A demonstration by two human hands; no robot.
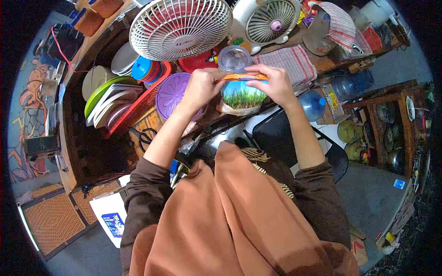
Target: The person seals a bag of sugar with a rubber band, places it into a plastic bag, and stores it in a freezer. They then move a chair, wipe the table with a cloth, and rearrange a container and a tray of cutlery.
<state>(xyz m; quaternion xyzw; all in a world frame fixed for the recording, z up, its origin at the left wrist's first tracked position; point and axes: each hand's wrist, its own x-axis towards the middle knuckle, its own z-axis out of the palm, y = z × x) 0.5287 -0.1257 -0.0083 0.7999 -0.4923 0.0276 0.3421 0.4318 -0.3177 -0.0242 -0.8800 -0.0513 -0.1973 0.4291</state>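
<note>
Both hands (pixel 277 84) pinching a grass-print packet (pixel 244 98) by its orange top (pixel 239 77), corners covered, contents unclear

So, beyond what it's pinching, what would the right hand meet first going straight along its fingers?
The right hand would likely meet the left hand first, across the orange strip atop the grass-printed packet; depth is hard to judge.

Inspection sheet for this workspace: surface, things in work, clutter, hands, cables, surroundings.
Surface: wooden counter, crowded.
Things in work: grass-print packet, orange top edge, held up.
Clutter: large fan, smaller fan, plates, striped cloth, clear container.
Hands: left hand and right hand grip opposite ends of the packet's top edge.
Cables: thin red cable, upper left; where it leads is unclear.
Surroundings: dark chair, blue water jug.
</note>
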